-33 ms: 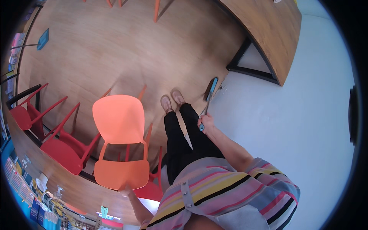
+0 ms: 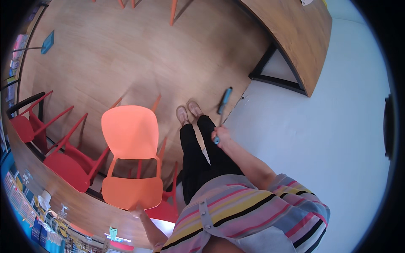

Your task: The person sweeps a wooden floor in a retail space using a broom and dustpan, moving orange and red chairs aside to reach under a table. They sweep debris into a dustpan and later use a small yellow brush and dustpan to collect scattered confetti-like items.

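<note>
One broom (image 2: 225,100), probably light, best gripped by its stiff handle, points near twelve o'clock from the right hand (image 2: 222,135), fingers curled round it; left hand (image 2: 136,211), towards seven o'clock, touches orange chair (image 2: 130,141), fingers too indistinct to tell.

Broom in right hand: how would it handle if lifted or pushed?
The broom is probably light for its size: one hand, the right hand, holds it by a slim handle. The handle looks straight, so likely stiff. The wider head sits out beyond the grip, so it may swing or twist when pushed.
</note>
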`<state>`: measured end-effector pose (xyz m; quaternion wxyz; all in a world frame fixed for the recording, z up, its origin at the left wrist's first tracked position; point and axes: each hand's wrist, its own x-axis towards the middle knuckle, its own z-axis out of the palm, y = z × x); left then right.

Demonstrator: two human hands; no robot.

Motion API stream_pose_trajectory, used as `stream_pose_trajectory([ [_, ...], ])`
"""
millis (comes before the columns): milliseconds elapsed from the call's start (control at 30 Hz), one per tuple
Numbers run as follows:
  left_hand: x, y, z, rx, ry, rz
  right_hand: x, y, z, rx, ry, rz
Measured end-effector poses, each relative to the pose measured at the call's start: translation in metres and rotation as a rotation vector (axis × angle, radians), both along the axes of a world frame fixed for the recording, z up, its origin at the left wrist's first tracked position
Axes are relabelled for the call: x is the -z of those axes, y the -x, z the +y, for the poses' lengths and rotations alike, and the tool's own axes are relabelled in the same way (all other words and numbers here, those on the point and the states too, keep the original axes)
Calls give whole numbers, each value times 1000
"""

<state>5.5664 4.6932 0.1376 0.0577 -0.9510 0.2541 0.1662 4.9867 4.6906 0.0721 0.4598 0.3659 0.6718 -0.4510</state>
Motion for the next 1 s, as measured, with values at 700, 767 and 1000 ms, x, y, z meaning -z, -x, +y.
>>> stream_pose_trajectory([
  [700, -46, 191, -115, 682, 247, -220, -27, 150, -80, -274, 58, 243],
  [767, -49, 255, -143, 668, 261, -78, 20, 226, -89, -221, 71, 333],
  [1000, -27, 366, -206, 595, 191, 278, 172, 476, -173, 164, -95, 226],
])
